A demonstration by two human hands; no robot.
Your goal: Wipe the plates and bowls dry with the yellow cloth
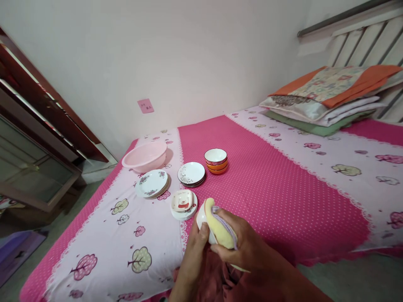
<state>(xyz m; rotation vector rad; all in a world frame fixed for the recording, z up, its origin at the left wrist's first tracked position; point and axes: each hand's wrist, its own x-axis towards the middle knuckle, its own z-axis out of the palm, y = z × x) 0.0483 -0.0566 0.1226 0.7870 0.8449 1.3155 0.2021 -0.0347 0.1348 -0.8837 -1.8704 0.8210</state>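
Close to my body, my left hand [200,241] grips a small white bowl [202,216], thumb over its side. My right hand [236,235] is closed around a yellow cloth [220,230] with a purple edge, pressed against the bowl. The cloth covers much of the bowl, so its inside is hidden. Just beyond my left hand, a squarish dish [182,200] with a red mark sits on a stack of small white plates [185,216]. Behind these stand a stack of dark-rimmed plates [191,173] and a stack of bowls [215,161], white inside with orange lower ones.
A pink basin [145,157] and a stack of flowered plates [153,184] are on the bed's left side. Folded bedding and pillows [324,100] lie at the right by the headboard [371,42]. The bedspread [267,180] is pink and white. A purple box [20,256] is on the floor.
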